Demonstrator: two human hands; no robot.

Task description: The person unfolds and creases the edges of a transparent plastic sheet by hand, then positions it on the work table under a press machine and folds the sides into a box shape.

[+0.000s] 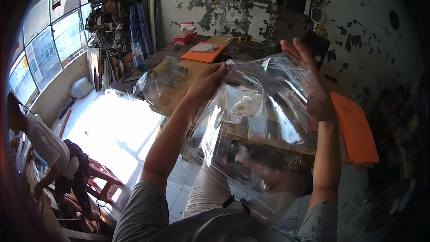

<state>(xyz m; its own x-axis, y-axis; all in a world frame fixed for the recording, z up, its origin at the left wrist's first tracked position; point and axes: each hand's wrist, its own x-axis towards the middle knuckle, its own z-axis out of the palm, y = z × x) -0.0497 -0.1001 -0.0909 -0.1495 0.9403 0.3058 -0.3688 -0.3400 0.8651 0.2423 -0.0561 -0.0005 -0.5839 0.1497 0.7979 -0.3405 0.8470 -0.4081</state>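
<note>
Two bare hands hold up clear plastic at the centre of our view, and we see it hang in glossy folds in front of the tabletop, its lower part falling over our lap. Our left hand, just above the centre of the frame, has thumb and fingers clamped together on the plastic's upper edge. Our right hand, right of centre, is raised with its fingers stretched upward and apart from the palm; the plastic lies against it, though we cannot tell whether the palm is behind a single layer or between two. Beyond our hands, in the upper middle, an orange sheet lies on the tabletop with a pale cloth on it, and near it we find a red and white box. To the left of our left hand, more see-through wrapping lies crumpled near a clear bottle. Just beside our right forearm, at the right of the frame, we have a hanging orange piece. At the lower left, another person leans forward near a red stool, and a white sack rests on the floor by the windows.
</note>
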